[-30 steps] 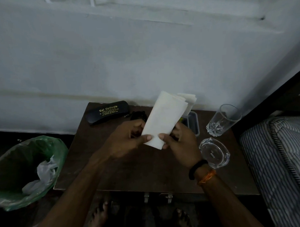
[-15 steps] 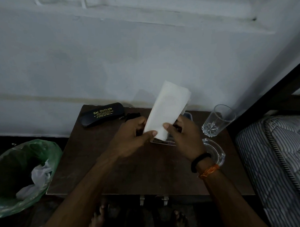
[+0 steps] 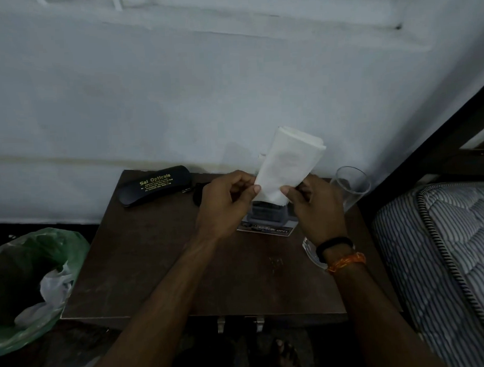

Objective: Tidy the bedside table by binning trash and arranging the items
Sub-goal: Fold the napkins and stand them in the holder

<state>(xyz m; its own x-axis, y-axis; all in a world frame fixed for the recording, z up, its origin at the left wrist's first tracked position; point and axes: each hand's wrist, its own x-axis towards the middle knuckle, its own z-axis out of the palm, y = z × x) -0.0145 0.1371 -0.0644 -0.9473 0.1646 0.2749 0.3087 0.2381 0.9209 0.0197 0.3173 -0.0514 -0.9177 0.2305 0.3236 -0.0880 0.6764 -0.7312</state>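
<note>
A folded tissue (image 3: pixel 288 165) is pinched at its lower corners by the left hand (image 3: pixel 225 203) and the right hand (image 3: pixel 315 205), held above the far middle of the tabletop (image 3: pixel 161 263). Some trash already lies in the bin (image 3: pixel 33 286). A case (image 3: pixel 156 187) at the far left corner, a glass (image 3: pixel 352 186) at the far right and a box (image 3: pixel 266 218) under the hands are judged still to be arranged.

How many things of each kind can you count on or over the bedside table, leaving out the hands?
Folded tissue, held over the table: 1
Spectacle case: 1
Drinking glass: 1
Glass ashtray, partly hidden by the wrist: 1
Small box under the tissue: 1
Printed card beneath the box: 1
Dark thing beside the case, unclear: 1
Total: 7
</note>
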